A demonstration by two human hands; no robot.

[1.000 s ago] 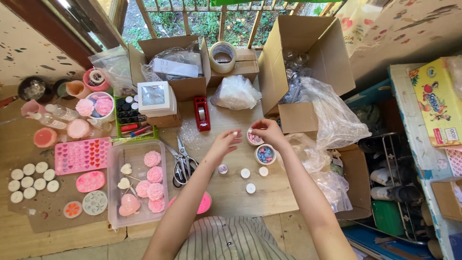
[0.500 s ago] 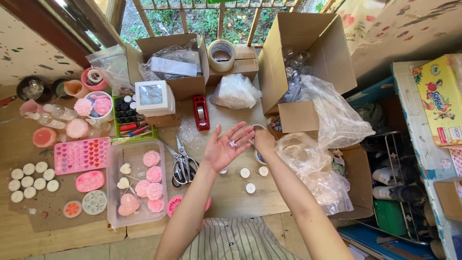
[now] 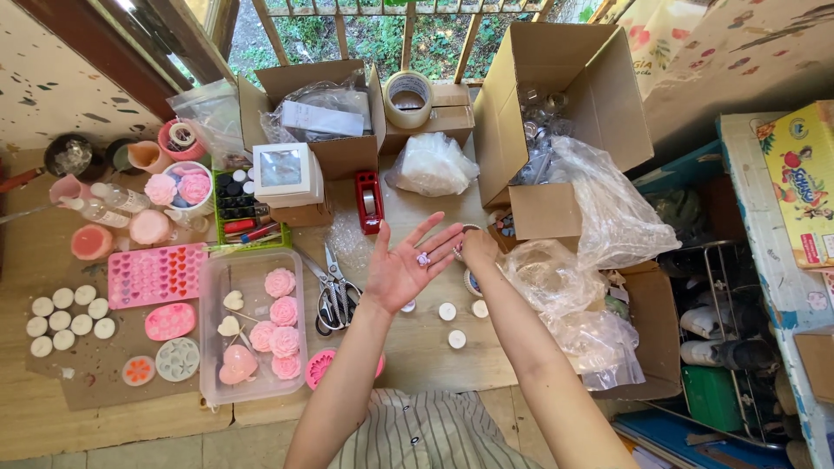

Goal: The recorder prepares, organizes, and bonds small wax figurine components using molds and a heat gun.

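Our left hand (image 3: 401,271) lies palm up, fingers spread, cradling not gripping a tiny pink flower piece (image 3: 423,258) | right hand (image 3: 478,249) curled beside it, contents hidden | white discs (image 3: 447,311) just below | scissors (image 3: 334,287) left; bare tabletop (image 3: 417,356) nearer us offers room.

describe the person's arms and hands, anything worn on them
Both arms are bare from the lower edge of the head view up to the hands; no sleeves reach the forearms. The left hand and the right hand wear no gloves, and no watch, bracelet or ring shows. Between the arms, a striped garment in pale grey and white covers the person's lap or body.
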